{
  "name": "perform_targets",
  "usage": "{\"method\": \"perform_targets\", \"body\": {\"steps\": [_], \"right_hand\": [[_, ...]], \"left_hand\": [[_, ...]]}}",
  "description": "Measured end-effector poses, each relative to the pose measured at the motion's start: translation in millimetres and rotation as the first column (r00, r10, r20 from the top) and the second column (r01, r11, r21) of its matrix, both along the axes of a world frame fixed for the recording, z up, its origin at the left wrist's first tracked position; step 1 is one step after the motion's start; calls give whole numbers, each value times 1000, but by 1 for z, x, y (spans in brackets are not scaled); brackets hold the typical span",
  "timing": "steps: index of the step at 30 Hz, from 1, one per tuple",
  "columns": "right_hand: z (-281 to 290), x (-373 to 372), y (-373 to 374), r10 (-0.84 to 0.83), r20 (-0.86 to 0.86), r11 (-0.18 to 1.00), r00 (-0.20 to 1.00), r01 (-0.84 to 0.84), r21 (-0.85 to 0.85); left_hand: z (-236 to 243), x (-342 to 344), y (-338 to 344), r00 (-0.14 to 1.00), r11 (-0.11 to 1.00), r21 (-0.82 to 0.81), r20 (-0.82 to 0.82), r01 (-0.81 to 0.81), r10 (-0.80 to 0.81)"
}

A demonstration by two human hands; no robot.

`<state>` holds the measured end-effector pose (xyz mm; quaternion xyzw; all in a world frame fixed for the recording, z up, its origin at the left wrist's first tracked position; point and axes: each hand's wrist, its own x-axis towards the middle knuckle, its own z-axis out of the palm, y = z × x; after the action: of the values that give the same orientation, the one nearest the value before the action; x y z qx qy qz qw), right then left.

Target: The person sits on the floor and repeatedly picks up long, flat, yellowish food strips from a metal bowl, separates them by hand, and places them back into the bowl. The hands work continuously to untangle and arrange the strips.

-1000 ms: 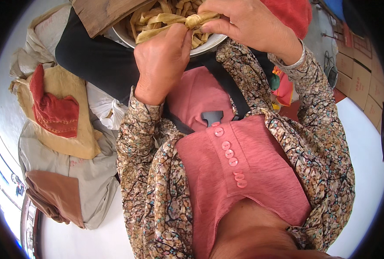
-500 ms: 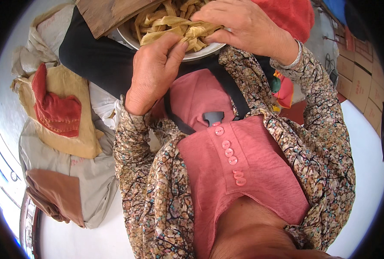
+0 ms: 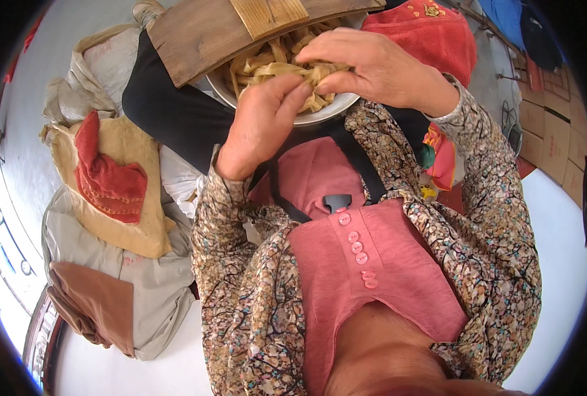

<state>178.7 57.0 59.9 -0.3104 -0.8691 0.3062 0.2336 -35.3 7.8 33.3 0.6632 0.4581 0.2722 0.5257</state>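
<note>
Limp yellowish strips (image 3: 267, 66), of a kind I cannot make out for certain, lie heaped in a metal basin (image 3: 313, 119) at my lap. My left hand (image 3: 267, 122) comes over the near rim, thumb and forefinger pinched together on a strip. Across from it, my right hand (image 3: 386, 72) curls its fingers and thumb round a bunch of the same strips. Both hands are close together above the heap, and the right fingertips are partly buried among the strips. A wooden board (image 3: 201, 43) with a lighter crosspiece covers the far left part of the basin.
A red towel (image 3: 425, 39) lies just beyond my right hand. To the left are pale sacks (image 3: 108, 66), a tan sheet (image 3: 151, 231) under a red cloth (image 3: 112, 178), and a brown cloth (image 3: 102, 303). Cardboard boxes (image 3: 551, 142) stand stacked at the far right.
The view has shifted, so basin, board and sacks sit lower and further right, with more board showing. Both hands stay on the strips, their fingers little changed.
</note>
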Motion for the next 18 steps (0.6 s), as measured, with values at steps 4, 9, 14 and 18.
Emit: {"method": "perform_targets", "body": {"steps": [4,9,14,18], "right_hand": [[-1,2,9,57,31,898,998,-37,-438],[-15,8,22,-102,-101,805,990,22,-593],[-30,-7,47,-285,-209,825,935,129,-551],[-37,-13,67,-358,-190,909,914,296,-293]], "left_hand": [[1,4,12,986,994,-108,166,23,-5],[-8,-1,29,972,965,-255,210,-53,109],[-18,-11,65,945,962,-134,194,-240,263],[-21,-10,98,961,970,33,150,-239,232]]}}
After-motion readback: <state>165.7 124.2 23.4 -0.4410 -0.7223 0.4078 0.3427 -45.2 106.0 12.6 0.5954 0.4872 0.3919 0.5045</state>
